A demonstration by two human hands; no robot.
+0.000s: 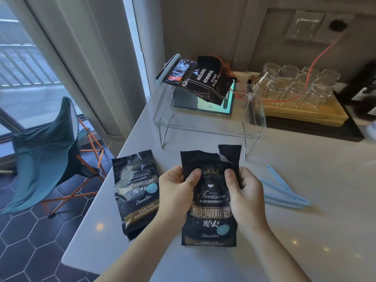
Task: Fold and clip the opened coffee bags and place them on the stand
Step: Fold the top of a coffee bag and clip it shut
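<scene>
A black coffee bag (210, 212) with a torn-open top stands upright near the counter's front. My left hand (175, 192) grips its upper left edge and my right hand (245, 192) grips its upper right edge, thumbs on the front. A second opened black coffee bag (136, 192) lies flat to the left, untouched. On the clear acrylic stand (209, 127) behind, a black coffee bag (203, 84) lies with a light blue clip (167, 68) along its folded top. Loose light blue sealing clips (282, 190) lie on the counter to the right of my right hand.
A tablet (215, 106) lies under the stand. A wooden tray of upturned glasses (295, 86) sits at the back right, with an orange cable running to a wall socket. The white counter's left edge drops to a tiled floor with a teal folding chair (46, 159).
</scene>
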